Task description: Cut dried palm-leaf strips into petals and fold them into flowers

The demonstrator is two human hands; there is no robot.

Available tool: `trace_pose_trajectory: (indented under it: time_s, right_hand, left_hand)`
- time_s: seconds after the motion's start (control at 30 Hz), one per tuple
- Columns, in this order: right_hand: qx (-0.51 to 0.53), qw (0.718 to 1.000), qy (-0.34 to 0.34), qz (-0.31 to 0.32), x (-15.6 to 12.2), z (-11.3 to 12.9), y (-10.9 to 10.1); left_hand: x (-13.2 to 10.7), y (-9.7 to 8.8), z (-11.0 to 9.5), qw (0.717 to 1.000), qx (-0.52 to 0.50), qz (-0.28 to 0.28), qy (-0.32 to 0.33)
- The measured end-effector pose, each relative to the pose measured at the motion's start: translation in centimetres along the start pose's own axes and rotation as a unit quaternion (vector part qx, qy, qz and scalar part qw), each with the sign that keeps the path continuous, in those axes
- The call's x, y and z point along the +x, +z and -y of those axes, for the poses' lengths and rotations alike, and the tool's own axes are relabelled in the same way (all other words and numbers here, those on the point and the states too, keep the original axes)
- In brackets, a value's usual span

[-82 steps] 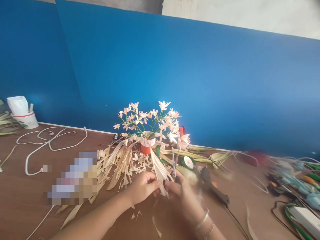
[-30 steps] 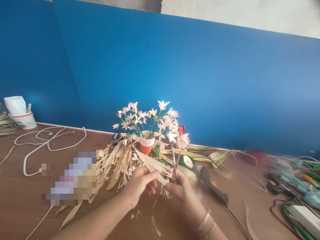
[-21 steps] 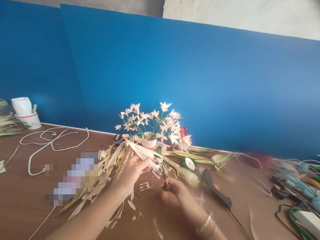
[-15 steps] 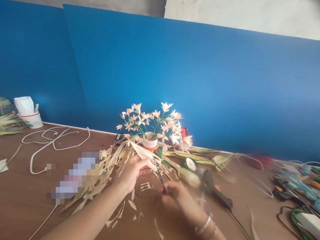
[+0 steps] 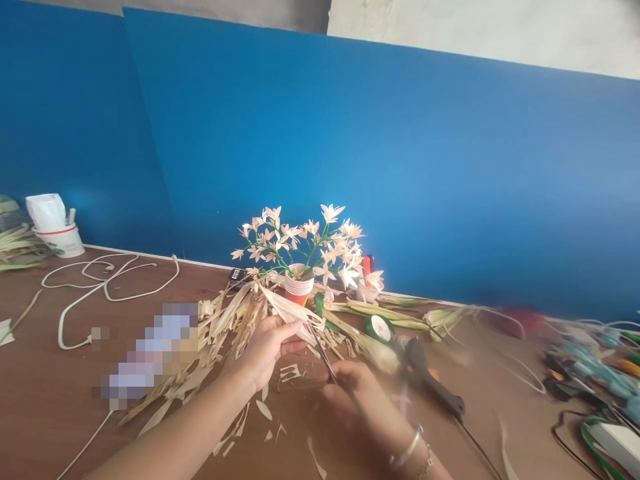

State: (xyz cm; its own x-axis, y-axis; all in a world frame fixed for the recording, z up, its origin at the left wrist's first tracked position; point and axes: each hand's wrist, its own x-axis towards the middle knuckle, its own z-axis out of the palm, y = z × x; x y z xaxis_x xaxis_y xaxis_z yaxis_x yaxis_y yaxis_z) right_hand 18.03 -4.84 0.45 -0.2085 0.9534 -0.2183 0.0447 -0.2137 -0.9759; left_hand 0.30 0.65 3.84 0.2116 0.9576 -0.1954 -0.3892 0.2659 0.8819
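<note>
My left hand [image 5: 267,348] pinches a pale dried leaf strip [image 5: 289,308] above the brown table [image 5: 45,393], its tip pointing up and left. My right hand [image 5: 357,393], with bracelets on the wrist, grips small scissors [image 5: 324,355] whose blades reach up to the lower end of that strip. Just behind the hands stands an orange paper cup [image 5: 298,289] holding a bunch of cream handmade flowers [image 5: 305,241] on green stems.
A heap of dried leaf scraps [image 5: 220,333] lies left of the hands. A green tape roll [image 5: 378,328] and a black glue gun [image 5: 431,385] lie to the right. White cables [image 5: 100,288] and a white tub [image 5: 56,240] sit far left; cluttered tools [image 5: 595,373] far right.
The left hand swung the leaf strip from upright to tilted up-left and moved it left. The right hand dropped lower with the scissors, their blades now angled toward the strip's lower end.
</note>
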Motion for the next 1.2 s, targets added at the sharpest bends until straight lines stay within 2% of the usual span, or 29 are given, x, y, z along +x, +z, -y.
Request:
trace_pose_trajectory:
  time_s: [0.2, 0.43, 0.8, 1.0, 1.2]
  right_hand:
    - [-0.012, 1.0, -0.001, -0.013, -0.3, 0.2, 0.2]
    - [-0.021, 0.999, -0.044, -0.025, -0.3, 0.3, 0.2]
    - [-0.056, 0.997, -0.042, -0.036, -0.6, 1.0, 0.3]
    - [-0.092, 0.995, -0.036, -0.03, -0.2, 0.7, 0.2]
    - [-0.138, 0.988, -0.054, -0.032, -0.5, 1.0, 0.2]
  left_hand:
    - [-0.1, 0.2, 0.0, 1.0, -0.01, -0.004, -0.002]
    - [-0.1, 0.1, 0.1, 1.0, -0.018, 0.002, -0.001]
    - [0.2, -0.3, 0.1, 1.0, -0.003, 0.023, -0.007]
    - [0.6, -0.7, 0.4, 0.999, 0.03, -0.024, 0.016]
    - [1.0, -0.8, 0.6, 0.997, 0.053, -0.037, 0.032]
